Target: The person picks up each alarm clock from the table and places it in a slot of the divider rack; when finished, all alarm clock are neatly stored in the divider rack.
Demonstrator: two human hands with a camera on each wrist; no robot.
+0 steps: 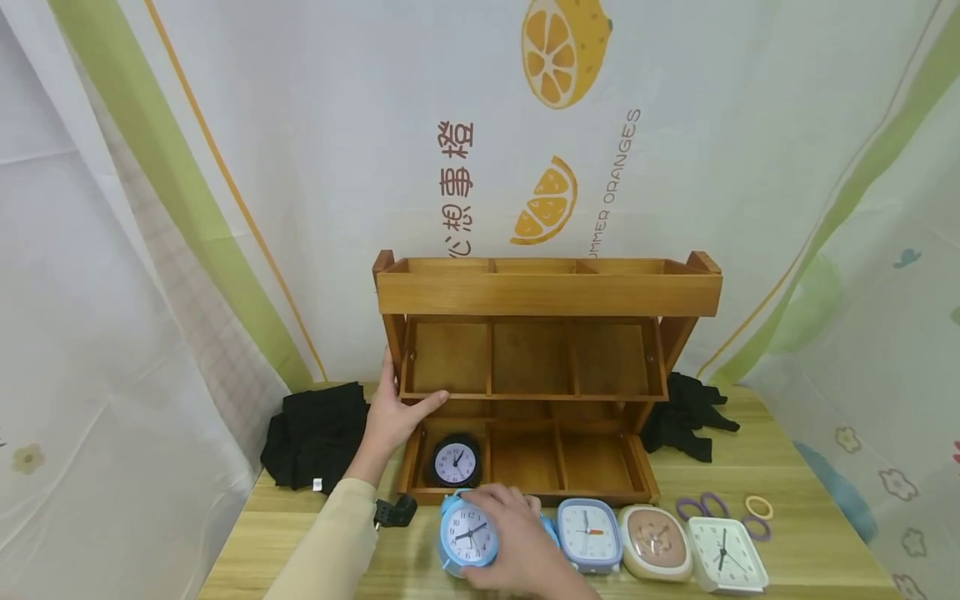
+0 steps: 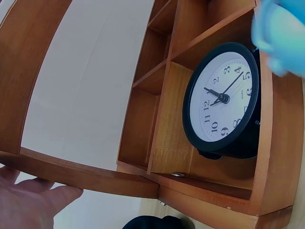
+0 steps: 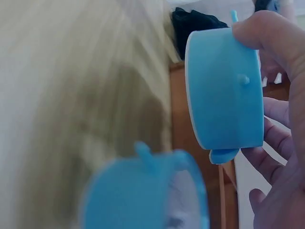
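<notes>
Our right hand (image 1: pixel 517 542) grips the blue alarm clock (image 1: pixel 468 533); our left hand (image 1: pixel 393 417), fingers spread, braces the wooden shelf (image 1: pixel 547 292). Loosening could drop the clock onto the tabletop (image 1: pixel 810 500).

The white printed backdrop cloth (image 1: pixel 675 167) behind the wooden shelf carries vertical Chinese characters in reddish brown, of which "橙", "事" and "想" read clearly, and beside the orange slices the slanted English words "SUMMER ORANGES", the first letter cut off by the shelf. The round black-rimmed alarm clock (image 2: pixel 224 102) in the shelf's lower left compartment shows black Arabic numerals 1 to 12 on a white dial and a small brand word too fine to read. The round light-blue alarm clock (image 1: pixel 468 533) also bears Arabic hour numerals.
</notes>
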